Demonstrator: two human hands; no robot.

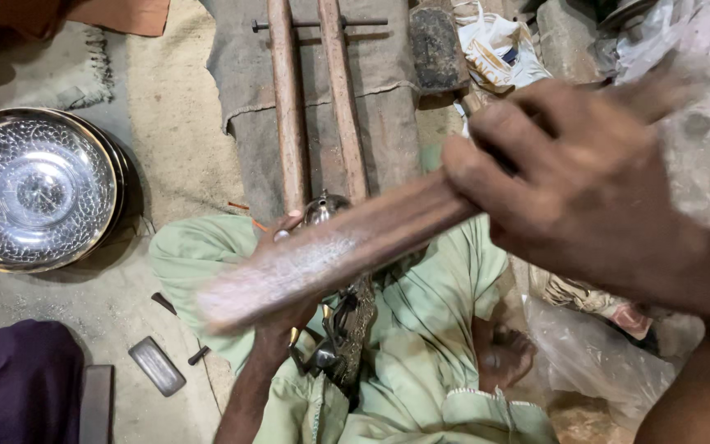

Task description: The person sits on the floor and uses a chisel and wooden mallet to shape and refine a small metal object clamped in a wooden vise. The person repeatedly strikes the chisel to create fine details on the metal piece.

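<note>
We are gripping a flat wooden paddle (330, 255) in our clenched right hand (569, 189), swinging it blurred above the ornate metal piece (347, 321) that our left hand (285, 316) is clasping just beneath. The piece is showing relief already; how much beating remains, we cannot tell. Well left of our hands, a hammered silver bowl (34, 189) is lying finished.

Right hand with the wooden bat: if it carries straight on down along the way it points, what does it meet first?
Probably the ornate metal piece held by the left hand over the lap. The right hand grips the wooden bat, which lies blurred just above that piece; depth is unclear, so the left fingers could be met first.
</note>
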